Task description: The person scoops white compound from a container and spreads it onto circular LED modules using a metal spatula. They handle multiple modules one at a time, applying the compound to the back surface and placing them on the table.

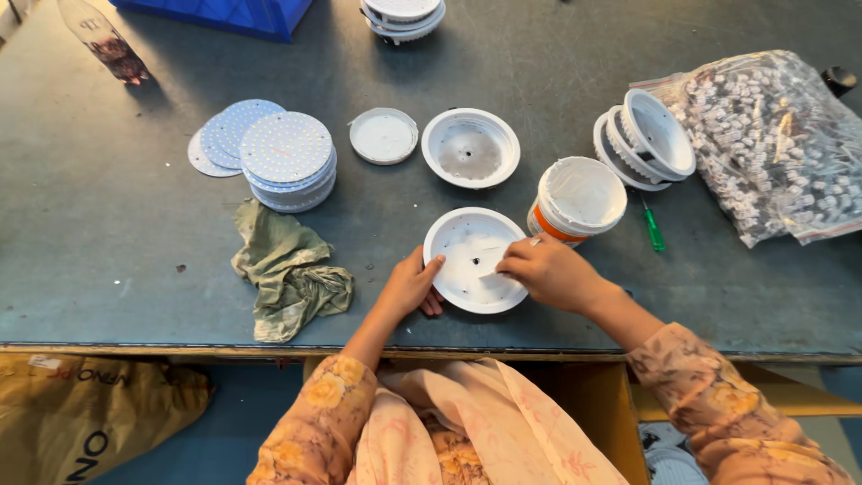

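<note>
A round white shallow housing (469, 241) lies on the grey worktable (108, 224) in front of me. My left hand (411, 286) grips its left rim with thumb and fingers. My right hand (548, 269) reaches over its right side, its pinched fingertips pressing something small and white onto the inside of the housing. What the fingers pinch is too small to identify. Just right of the housing stands an open white tub (580, 198) with an orange band.
A second white housing (470, 147), a white disc (383, 136), stacks of dotted round boards (285, 158), a crumpled green rag (285, 269), stacked housings (648, 136), a green screwdriver (653, 228), a clear bag of small white parts (774, 144), a blue crate (224, 13).
</note>
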